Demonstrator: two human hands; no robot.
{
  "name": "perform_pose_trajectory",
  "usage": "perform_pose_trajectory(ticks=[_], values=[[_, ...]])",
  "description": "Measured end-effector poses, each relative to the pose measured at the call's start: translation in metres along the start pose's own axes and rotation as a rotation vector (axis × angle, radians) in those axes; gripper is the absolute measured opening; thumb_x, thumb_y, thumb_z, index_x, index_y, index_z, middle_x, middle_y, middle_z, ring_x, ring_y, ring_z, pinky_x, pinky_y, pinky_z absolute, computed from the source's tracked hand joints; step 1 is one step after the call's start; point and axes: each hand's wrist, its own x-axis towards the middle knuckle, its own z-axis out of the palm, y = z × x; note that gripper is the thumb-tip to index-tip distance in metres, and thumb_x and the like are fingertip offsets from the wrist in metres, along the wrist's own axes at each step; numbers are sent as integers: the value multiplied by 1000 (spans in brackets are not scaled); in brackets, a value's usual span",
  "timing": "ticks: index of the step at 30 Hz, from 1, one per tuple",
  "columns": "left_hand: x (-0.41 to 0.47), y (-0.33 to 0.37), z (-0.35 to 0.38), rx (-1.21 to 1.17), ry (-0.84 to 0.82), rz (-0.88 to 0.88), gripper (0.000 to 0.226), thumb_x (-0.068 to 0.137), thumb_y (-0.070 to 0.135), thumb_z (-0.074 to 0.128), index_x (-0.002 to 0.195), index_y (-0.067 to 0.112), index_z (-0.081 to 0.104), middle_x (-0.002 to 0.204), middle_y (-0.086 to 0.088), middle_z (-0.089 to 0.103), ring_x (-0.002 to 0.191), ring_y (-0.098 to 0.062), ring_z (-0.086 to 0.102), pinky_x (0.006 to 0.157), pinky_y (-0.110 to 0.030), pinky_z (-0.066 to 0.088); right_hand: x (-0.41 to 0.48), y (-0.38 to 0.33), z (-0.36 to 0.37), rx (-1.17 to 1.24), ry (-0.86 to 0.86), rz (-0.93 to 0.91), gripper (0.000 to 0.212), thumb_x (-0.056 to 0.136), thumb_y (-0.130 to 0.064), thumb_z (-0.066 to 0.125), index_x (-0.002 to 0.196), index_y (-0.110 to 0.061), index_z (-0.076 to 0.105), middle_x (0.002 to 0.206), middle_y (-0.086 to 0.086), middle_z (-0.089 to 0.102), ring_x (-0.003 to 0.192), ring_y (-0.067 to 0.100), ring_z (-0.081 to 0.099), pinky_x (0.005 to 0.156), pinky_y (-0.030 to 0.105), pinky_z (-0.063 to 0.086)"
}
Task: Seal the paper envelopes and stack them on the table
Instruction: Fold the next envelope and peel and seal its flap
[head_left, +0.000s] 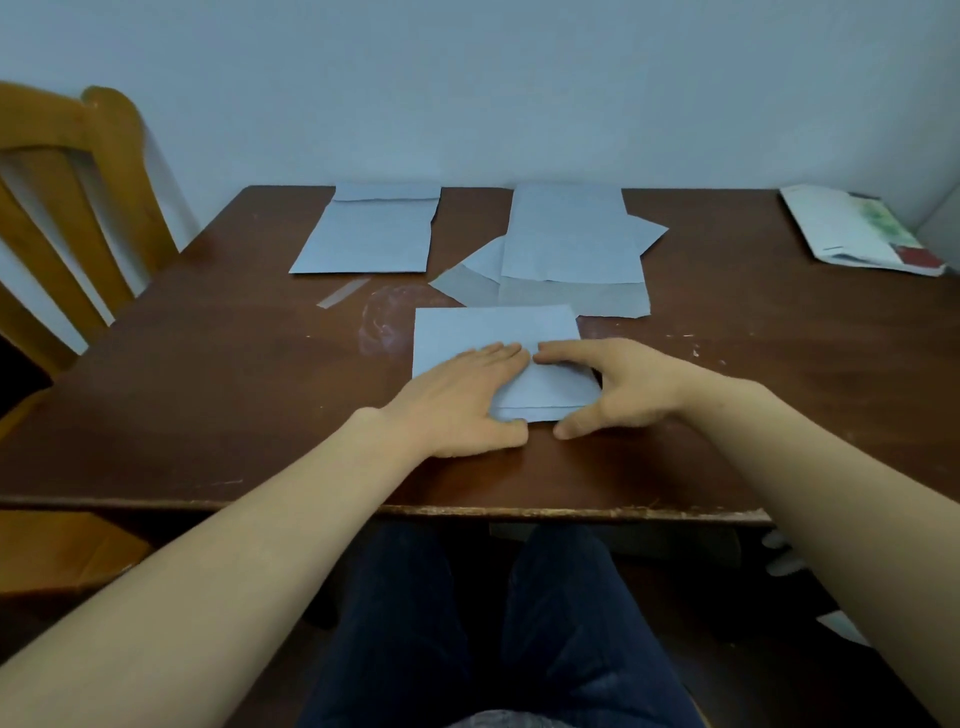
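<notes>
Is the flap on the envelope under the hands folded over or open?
Folded over: the envelope lies flat, left hand and right hand pressing its flap down with straight fingers. Whether it has stuck, cannot tell.

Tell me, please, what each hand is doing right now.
Left hand: open, pressing flat on the envelope.
Right hand: open, pressing the same envelope.
</notes>
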Motion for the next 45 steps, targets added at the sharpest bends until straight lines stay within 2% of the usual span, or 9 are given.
perform_pose_trajectory(ticks=[9, 15, 17, 19, 22, 26, 32, 39, 45], values=[[-3, -11, -10, -133, -15, -45, 66, 84, 50, 59, 143, 34, 33, 154, 17, 25, 142, -3, 21, 115, -26, 17, 1, -6, -9, 13, -13, -58, 54, 73, -29, 77, 123, -28, 59, 133, -10, 53, 120, 11, 47, 100, 24, 37], [-2, -12, -14, -166, -6, -15, 50, 90, 25, 54, 139, 26, 43, 150, 14, 32, 139, -4, 28, 111, -18, 17, 2, -2, -8, 176, 44, -37, 28, 82, -14, 68, 109, -20, 70, 120, -7, 63, 108, 4, 55, 93, 17, 40], [-1, -15, -16, -189, 16, -50, 39, 90, 16, 51, 129, 18, 57, 137, 15, 49, 118, -8, 50, 96, -12, 34, 6, 0, -9, 208, 133, 8, 16, 84, -14, 64, 98, -14, 73, 97, -3, 67, 88, 7, 58, 77, 15, 44], [0, -21, -21, -292, 89, -133, 25, 89, 12, 51, 106, 6, 69, 95, 3, 66, 76, -11, 53, 66, -19, 40, 12, 1, -11, 322, 215, 42, 14, 86, -19, 64, 83, -6, 70, 77, 3, 61, 70, 12, 55, 70, 22, 49], [0, -34, -30, -628, 293, -292, 17, 90, 19, 60, 97, 9, 72, 91, -4, 66, 82, -14, 57, 76, -27, 44, 25, 4, -9, 553, 314, 130, 29, 90, -23, 61, 88, 6, 62, 78, 12, 54, 69, 20, 58, 68, 28, 59], [4, -48, -28, -837, 448, -447, 17, 88, 28, 63, 87, 11, 65, 88, -7, 57, 83, -19, 52, 78, -34, 45, 36, 0, -4, 875, 320, 166, 10, 87, -12, 64, 77, -9, 63, 78, 2, 61, 77, 17, 62, 64, 20, 59], [18, -48, -27, -836, 505, -530, 24, 92, 27, 58, 89, 5, 66, 88, -13, 60, 60, -17, 50, 60, -30, 47, 43, 9, -5, 1087, 369, 247, 21, 82, 5, 64, 103, 1, 60, 101, 9, 61, 92, 23, 63, 68, 27, 60], [25, -57, -29, -754, 505, -653, 29, 93, 31, 54, 67, 19, 55, 78, -5, 58, 52, -18, 52, 77, -40, 55, 53, 8, -4, 1162, 410, 309, 5, 85, -8, 65, 86, -7, 61, 106, 13, 61, 96, 26, 63, 62, 27, 60], [33, -63, -26, -672, 602, -586, 38, 96, 29, 46, 83, -4, 61, 73, -14, 43, 67, -23, 39, 64, -35, 32, 55, 6, -6, 1180, 398, 291, 5, 86, -3, 63, 83, -6, 64, 94, 10, 64, 85, 21, 64, 65, 26, 60]])
